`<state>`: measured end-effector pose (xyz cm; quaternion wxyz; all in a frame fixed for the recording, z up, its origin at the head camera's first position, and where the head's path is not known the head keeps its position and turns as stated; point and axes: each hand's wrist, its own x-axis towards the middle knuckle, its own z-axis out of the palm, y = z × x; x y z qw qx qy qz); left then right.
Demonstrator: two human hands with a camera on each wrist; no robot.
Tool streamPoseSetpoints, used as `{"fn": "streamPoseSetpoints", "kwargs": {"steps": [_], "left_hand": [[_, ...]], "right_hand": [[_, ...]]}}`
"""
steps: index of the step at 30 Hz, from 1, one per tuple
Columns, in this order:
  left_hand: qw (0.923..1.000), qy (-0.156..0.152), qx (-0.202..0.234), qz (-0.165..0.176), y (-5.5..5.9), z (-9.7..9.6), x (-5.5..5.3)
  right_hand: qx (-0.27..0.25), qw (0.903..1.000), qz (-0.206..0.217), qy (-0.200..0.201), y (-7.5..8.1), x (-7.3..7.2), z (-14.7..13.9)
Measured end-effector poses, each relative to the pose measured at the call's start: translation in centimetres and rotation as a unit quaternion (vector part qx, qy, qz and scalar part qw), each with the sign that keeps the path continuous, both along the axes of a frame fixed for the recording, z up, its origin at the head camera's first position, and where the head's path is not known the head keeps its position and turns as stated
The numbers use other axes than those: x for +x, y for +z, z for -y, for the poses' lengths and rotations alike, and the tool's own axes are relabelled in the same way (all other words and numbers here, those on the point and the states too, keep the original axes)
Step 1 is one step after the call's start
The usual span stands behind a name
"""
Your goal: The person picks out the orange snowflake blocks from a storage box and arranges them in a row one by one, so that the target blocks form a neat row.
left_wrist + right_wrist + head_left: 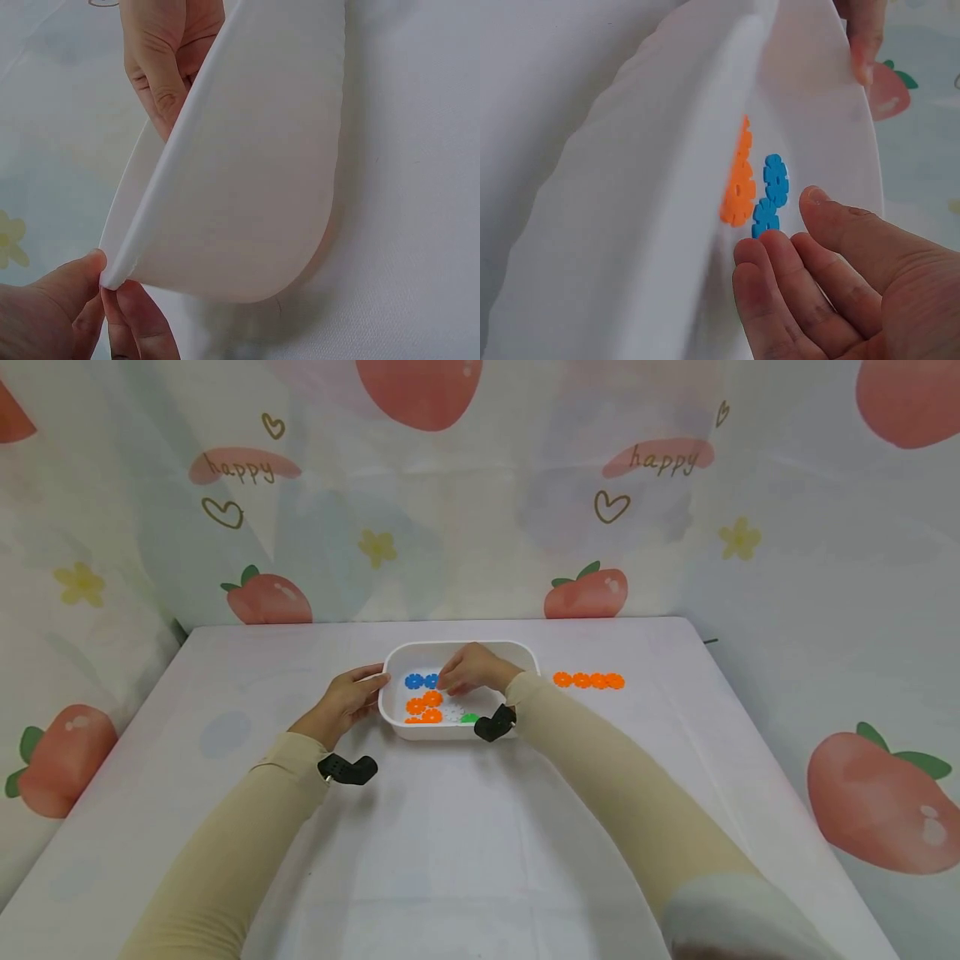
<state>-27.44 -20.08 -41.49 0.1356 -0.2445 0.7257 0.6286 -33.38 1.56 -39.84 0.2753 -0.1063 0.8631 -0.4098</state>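
Note:
A white plastic basin (461, 733) sits on the table, holding flat, flower-shaped notched discs. Its left rim is pinched between the thumb and fingers of my left hand (345, 703); the left wrist view shows this grip at the basin's corner. My right hand (472, 668) reaches inside, fingertips close to the blue discs (776, 180). A gap shows between that thumb and the bent fingers, with nothing visible in it. Whether a fingertip touches the lower blue disc is unclear. Orange discs (423, 710) lie nearer the front wall, beside white discs (453, 713) and a green disc (469, 718).
Right of the basin, several orange discs (588, 680) lie on the table in a straight row, edge to edge. A white cloth covers the table (450, 860). Behind it hangs a printed curtain (465, 543) with fruit and flower pictures.

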Motion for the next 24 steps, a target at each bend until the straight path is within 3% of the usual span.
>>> {"fn": "streamPoseSetpoints", "kwargs": {"steps": [11, 24], "left_hand": [[1.0000, -0.001, 0.005, 0.000, 0.0, -0.1, 0.1], [1.0000, -0.002, 0.000, -0.001, 0.1, -0.1, 0.1]], "right_hand": [[-0.011, 0.9999, 0.004, -0.007, -1.0, 0.2, 0.5], [0.012, 0.9965, -0.070, -0.044, -2.8, 0.6, 1.3]]}}
